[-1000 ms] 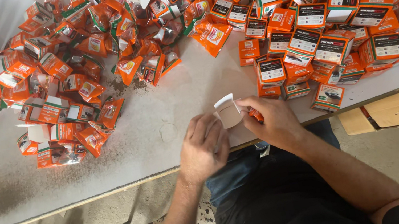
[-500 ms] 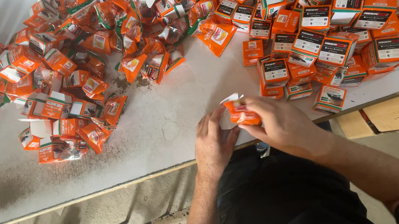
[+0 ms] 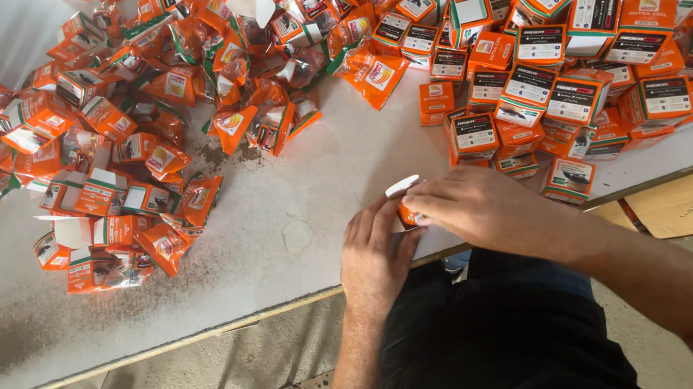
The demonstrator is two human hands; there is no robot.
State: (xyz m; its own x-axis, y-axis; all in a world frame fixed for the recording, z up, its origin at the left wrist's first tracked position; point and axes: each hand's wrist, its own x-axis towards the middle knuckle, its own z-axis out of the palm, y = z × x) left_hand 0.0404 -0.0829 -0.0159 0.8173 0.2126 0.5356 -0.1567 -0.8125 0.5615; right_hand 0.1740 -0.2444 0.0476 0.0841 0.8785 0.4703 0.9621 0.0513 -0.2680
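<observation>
A small orange box with a white flap (image 3: pixel 404 199) sits between both my hands at the near edge of the grey table (image 3: pixel 278 234). My left hand (image 3: pixel 377 250) grips its left side, fingers curled around it. My right hand (image 3: pixel 471 206) covers its right side and top, fingers closed on it. Most of the box is hidden by my fingers; only the white flap and a bit of orange show.
A heap of closed orange boxes with black-and-white labels (image 3: pixel 587 60) lies at the right. A loose pile of open orange boxes and packets (image 3: pixel 131 137) fills the left and back. More orange boxes and a cardboard sheet (image 3: pixel 677 209) lie on the floor at right.
Both hands have kept the small box between them, turning it and bringing it down closer to the table; my right hand now covers more of it.
</observation>
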